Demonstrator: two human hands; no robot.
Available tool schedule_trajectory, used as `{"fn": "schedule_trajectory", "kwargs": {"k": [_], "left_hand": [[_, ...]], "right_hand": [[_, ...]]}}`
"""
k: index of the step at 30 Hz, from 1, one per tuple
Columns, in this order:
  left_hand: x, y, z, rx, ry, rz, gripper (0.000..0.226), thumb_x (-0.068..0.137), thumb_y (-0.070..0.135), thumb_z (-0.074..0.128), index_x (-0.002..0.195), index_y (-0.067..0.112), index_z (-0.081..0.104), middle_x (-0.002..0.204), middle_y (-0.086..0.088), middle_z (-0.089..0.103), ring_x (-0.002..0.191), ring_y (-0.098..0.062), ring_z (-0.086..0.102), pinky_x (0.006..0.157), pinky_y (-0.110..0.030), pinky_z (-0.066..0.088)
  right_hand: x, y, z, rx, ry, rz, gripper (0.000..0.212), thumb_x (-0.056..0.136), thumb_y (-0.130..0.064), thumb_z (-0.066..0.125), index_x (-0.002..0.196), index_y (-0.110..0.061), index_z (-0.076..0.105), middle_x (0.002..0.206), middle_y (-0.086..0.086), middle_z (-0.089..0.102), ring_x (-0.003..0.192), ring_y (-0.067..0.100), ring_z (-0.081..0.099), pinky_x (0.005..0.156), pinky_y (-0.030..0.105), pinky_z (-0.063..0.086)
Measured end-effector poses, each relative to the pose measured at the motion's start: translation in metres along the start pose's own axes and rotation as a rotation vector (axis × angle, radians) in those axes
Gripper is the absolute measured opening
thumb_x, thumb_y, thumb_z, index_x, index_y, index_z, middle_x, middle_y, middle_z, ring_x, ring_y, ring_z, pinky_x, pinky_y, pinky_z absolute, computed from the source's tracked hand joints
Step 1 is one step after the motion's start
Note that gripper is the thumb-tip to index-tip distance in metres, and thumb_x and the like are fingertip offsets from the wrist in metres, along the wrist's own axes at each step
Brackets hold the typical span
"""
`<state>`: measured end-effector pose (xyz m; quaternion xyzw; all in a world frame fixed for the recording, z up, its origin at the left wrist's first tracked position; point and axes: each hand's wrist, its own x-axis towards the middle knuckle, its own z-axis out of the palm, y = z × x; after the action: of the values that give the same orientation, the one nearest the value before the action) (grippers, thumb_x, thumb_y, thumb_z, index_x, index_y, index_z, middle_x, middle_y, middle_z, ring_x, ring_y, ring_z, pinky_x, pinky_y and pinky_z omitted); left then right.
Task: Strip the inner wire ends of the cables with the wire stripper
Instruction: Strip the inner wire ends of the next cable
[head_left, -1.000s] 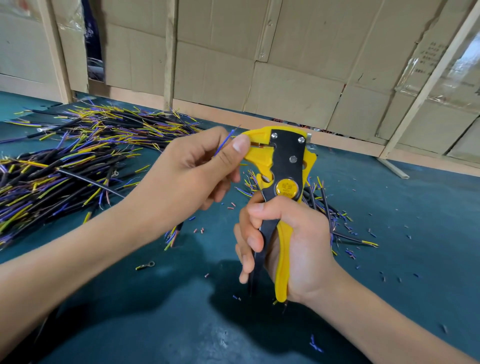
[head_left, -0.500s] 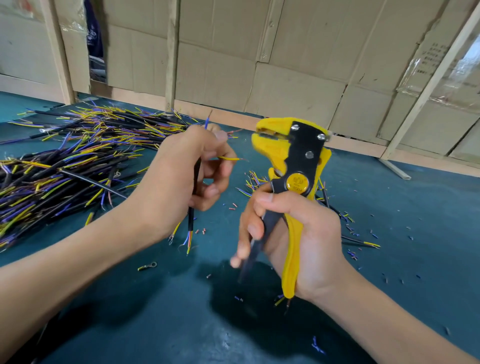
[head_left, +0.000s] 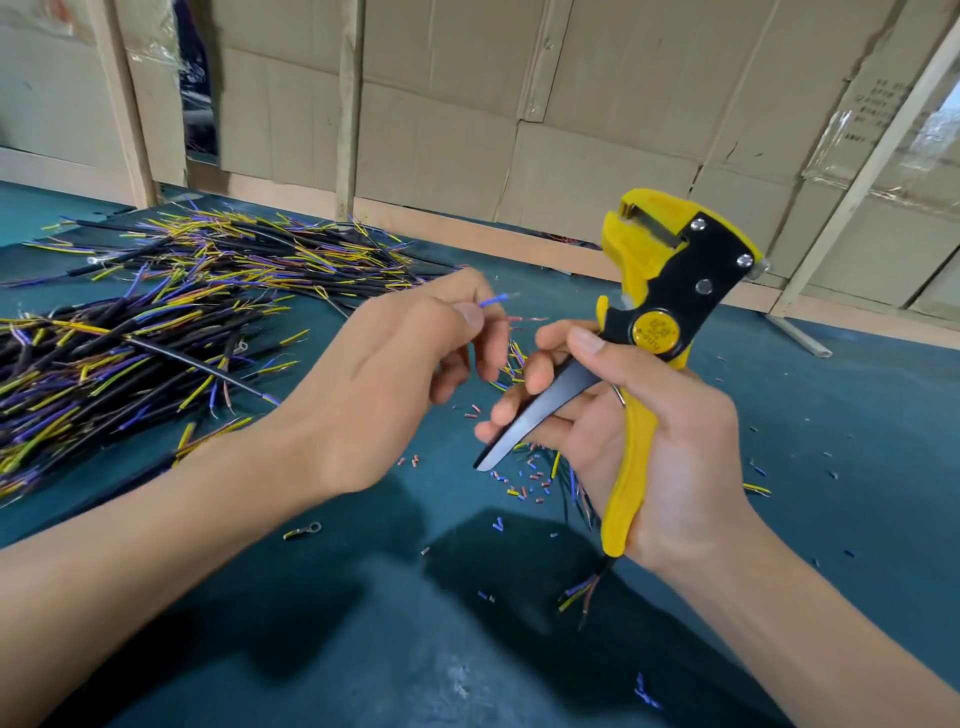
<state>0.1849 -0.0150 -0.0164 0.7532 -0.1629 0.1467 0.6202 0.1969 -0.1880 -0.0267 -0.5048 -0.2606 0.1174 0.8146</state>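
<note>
Pinching thin, perhaps frayed wire (head_left: 493, 301)

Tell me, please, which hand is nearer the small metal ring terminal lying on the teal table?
Left. The left hand hovers just above-right of the ring terminal; the right hand is farther right.

Bright, even light falls from above and a little behind, throwing soft dark shadows of both forearms onto the near teal tabletop (head_left: 857, 415). The left hand (head_left: 384, 384) is slightly motion-blurred at its fingertips, while the yellow wire stripper (head_left: 670, 291) is sharp. Wide-angle distortion bends the wooden posts (head_left: 122, 98) at the far edges, and taped plastic (head_left: 893, 156) far right shows pale glare.
</note>
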Motion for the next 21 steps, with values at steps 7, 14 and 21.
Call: {"fn": "schedule_trajectory", "kwargs": {"k": [7, 14, 21], "left_hand": [[-0.017, 0.008, -0.011, 0.628, 0.161, 0.5, 0.035, 0.103, 0.011, 0.033, 0.093, 0.004, 0.067, 0.088, -0.004, 0.06, 0.086, -0.015, 0.055, 0.079, -0.024, 0.041], [-0.012, 0.006, -0.019, 0.727, 0.385, 0.641, 0.019, 0.101, 0.009, 0.049, 0.106, 0.005, 0.067, 0.094, 0.01, 0.05, 0.081, -0.009, 0.045, 0.082, -0.016, 0.035], [-0.011, 0.005, -0.02, 0.387, 0.35, 0.616, 0.02, 0.105, 0.016, 0.047, 0.12, 0.029, 0.048, 0.092, -0.005, 0.058, 0.078, -0.033, 0.058, 0.062, -0.042, 0.043]], "right_hand": [[-0.001, -0.006, -0.003, -0.076, -0.078, -0.001, 0.016, 0.085, -0.015, 0.064, 0.088, 0.001, 0.067, 0.073, 0.017, 0.058, 0.066, 0.042, 0.064, 0.068, 0.055, 0.057], [-0.002, -0.008, -0.01, -0.145, -0.296, 0.234, 0.013, 0.087, -0.013, 0.063, 0.091, -0.002, 0.066, 0.076, 0.016, 0.06, 0.068, 0.041, 0.064, 0.072, 0.065, 0.055], [-0.002, -0.009, -0.014, -0.084, -0.43, 0.295, 0.023, 0.084, -0.017, 0.075, 0.095, 0.0, 0.065, 0.077, 0.017, 0.059, 0.07, 0.039, 0.065, 0.073, 0.061, 0.056]]}}
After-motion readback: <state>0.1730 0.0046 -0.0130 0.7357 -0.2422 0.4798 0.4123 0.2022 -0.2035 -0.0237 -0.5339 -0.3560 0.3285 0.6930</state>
